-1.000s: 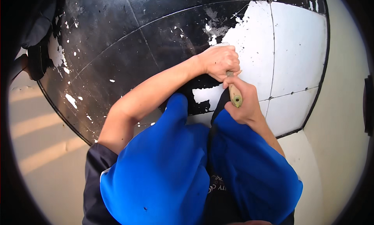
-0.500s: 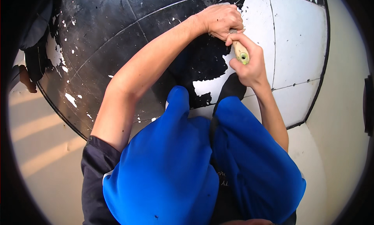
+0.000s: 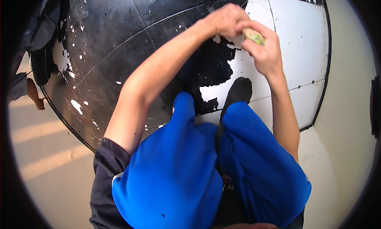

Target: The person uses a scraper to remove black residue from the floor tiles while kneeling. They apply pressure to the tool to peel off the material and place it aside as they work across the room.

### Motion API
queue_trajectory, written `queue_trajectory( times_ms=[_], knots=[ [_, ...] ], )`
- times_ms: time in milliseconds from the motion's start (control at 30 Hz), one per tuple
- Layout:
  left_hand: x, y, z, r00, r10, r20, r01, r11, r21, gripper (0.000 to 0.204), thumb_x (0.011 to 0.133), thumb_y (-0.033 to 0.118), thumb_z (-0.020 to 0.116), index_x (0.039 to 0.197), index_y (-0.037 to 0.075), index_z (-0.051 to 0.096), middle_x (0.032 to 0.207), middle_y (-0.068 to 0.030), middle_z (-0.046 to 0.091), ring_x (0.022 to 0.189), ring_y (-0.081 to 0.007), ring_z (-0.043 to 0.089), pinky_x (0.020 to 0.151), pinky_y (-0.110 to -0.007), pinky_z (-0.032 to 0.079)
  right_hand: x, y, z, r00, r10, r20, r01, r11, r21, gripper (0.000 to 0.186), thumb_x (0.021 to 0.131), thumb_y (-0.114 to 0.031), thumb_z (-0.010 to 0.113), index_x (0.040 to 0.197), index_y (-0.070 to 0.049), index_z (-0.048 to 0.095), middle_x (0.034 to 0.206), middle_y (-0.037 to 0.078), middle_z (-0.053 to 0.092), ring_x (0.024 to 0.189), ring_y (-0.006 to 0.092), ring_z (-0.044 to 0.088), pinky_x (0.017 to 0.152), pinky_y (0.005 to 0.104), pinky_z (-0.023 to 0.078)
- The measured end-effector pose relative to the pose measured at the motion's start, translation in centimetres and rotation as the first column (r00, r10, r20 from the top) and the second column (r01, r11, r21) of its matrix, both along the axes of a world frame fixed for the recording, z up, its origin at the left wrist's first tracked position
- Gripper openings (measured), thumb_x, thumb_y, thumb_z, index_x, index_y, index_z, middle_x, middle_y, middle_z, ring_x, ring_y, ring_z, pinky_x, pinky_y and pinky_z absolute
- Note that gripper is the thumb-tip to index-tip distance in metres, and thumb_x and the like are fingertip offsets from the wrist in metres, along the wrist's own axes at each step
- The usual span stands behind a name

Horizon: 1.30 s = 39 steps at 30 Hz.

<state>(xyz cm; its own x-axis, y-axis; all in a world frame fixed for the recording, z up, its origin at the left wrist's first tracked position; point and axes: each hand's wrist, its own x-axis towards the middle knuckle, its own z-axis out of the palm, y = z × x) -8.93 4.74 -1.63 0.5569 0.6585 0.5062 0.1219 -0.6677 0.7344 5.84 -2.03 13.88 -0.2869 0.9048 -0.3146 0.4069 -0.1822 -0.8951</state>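
Head view looks straight down on a tiled floor point(image 3: 301, 42), the landmark for the rest: large square tiles, smooth and white where bare, the greater part covered by a glossy black coating point(image 3: 119, 38) that has flaked into ragged white specks and ends in a torn, jagged edge near the middle. Over the floor's near side the person crouches, blue trousers point(image 3: 178, 169) of soft matte cloth filling the lower frame, one dark-socked foot point(image 3: 238, 90) planted on a white tile. Above the coating's torn edge, both hands meet. The left hand point(image 3: 224, 21) is curled shut over the front of a small hand tool point(image 3: 254, 35), and the right hand point(image 3: 268, 56) grips its pale, rounded handle, fingers wrapped tight; the working end is hidden, so its kind cannot be told. The step in hand looks like scraping coating off the tile; the next stroke likely calls for firm downward pressure, low against the edge.
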Motion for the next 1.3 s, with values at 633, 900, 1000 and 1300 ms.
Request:
queue_trajectory(
  times_ms=[633,900,1000,1300],
  knots=[
    [-0.6,-14.6,6.8,0.959,0.211,-0.187,-0.256,0.931,-0.260,0.040,0.071,0.011,0.066,0.106,-0.001,0.049,0.106,-0.0209,0.048,0.097,-0.0371,0.048,0.085,-0.045,0.038,2.6,-9.8,-2.5,0.911,-0.360,-0.203,0.363,0.932,-0.025,0.037,0.089,-0.004,0.077,0.124,0.001,0.066,0.114,0.008,0.068,0.098,0.0157,0.068,0.081,0.0287,0.054],
    [-3.8,-14.0,5.6,0.982,0.087,-0.168,-0.132,0.952,-0.276,0.045,0.085,-0.005,0.072,0.119,-0.007,0.042,0.126,-0.0243,0.039,0.123,-0.0400,0.052,0.104,-0.049,0.046,1.5,-8.8,-6.0,0.978,-0.008,-0.206,-0.011,0.996,-0.088,0.031,0.088,0.000,0.067,0.120,0.002,0.066,0.113,0.012,0.070,0.105,0.0232,0.068,0.086,0.0361,0.057],
    [-4.4,-16.0,4.9,0.989,0.148,0.020,-0.136,0.947,-0.290,0.034,0.083,-0.014,0.073,0.103,0.001,0.050,0.122,-0.0194,0.047,0.118,-0.0351,0.060,0.095,-0.045,0.056,0.7,-9.7,-7.3,0.995,0.080,0.051,-0.090,0.970,0.224,0.025,0.079,0.005,0.067,0.103,-0.001,0.067,0.102,0.012,0.067,0.096,0.0318,0.066,0.081,0.0396,0.056],
    [-6.0,-16.2,5.2,0.938,0.189,-0.290,-0.235,0.963,-0.132,0.038,0.074,-0.005,0.078,0.110,0.002,0.067,0.109,-0.0119,0.071,0.102,-0.0327,0.068,0.088,-0.042,0.056,0.8,-8.3,-10.9,0.983,-0.014,0.184,-0.097,0.808,0.582,0.021,0.071,0.010,0.067,0.090,-0.001,0.065,0.095,0.010,0.065,0.093,0.0301,0.066,0.081,0.0384,0.056]
  ],
)
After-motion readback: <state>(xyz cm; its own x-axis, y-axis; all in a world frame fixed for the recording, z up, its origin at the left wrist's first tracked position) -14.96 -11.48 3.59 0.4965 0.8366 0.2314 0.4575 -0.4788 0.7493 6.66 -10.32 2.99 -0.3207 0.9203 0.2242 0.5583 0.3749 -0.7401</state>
